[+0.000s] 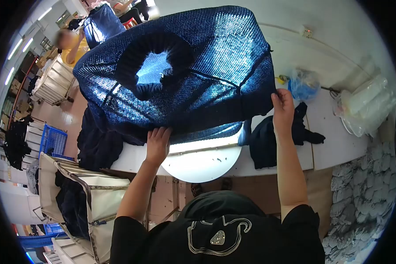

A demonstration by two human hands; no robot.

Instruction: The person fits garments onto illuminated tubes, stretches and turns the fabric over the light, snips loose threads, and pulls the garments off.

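A dark blue knitted garment [176,83] is spread over a lit form above the white table, with light shining through its knit. Its ribbed neck opening faces up, left of the middle. My left hand [159,143] holds the garment's lower edge, fingers on top of the fabric. My right hand [284,108] pinches the garment's right lower corner between thumb and fingers. Beneath the garment, a round white lit base [202,165] juts out at the table's front edge.
Dark garments lie on the table at left [99,145] and right [264,143]. A cloth cart [105,189] stands lower left, plastic bags [361,108] at right, grey bundles [361,198] lower right. A person [72,46] in yellow is at upper left.
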